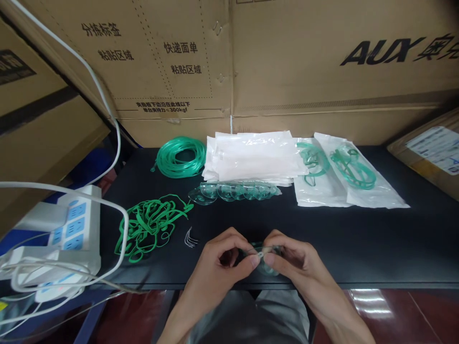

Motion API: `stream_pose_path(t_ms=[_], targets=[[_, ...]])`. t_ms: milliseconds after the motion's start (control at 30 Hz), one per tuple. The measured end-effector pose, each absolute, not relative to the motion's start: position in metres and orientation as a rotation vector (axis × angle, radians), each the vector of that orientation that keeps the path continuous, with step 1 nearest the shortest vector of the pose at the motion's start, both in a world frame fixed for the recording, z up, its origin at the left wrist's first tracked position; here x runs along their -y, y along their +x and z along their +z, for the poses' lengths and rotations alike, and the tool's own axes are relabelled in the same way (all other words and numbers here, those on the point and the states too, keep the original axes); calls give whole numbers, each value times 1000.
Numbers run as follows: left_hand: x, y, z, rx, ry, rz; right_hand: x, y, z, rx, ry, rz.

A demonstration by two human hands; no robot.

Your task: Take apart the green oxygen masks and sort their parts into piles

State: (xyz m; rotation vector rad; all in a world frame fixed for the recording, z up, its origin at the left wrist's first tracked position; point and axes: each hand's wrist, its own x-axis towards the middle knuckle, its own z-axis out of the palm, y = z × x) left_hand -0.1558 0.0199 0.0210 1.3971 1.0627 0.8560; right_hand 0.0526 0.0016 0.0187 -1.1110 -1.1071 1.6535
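Near the table's front edge, my left hand and my right hand pinch a clear greenish plastic mask from both sides. A small whitish piece shows between my thumbs. The fingers of both hands are closed on the mask, and much of it is hidden behind them. Beyond my hands lies a row of several clear green masks. To the left are a few thin metal strips and a tangled heap of green elastic straps.
Coiled green tubing, a stack of white pouches and filled clear bags line the back of the black table. Cardboard boxes stand behind. At left, white cables loop around a power strip.
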Motion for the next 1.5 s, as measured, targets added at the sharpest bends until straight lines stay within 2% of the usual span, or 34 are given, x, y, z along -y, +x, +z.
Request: stream_pose_path(t_ms=[333,533,1033,1500], targets=[[-20,-157,20,-832,1441,981,5,42,11,777,-741,1817],[-19,-160,25,-882,1484,868,4,44,11,934,-862,1828],[-16,-159,19,-720,1290,896,8,41,5,943,-803,1776],[-18,-158,16,-754,1187,877,5,41,10,1016,-858,1782]])
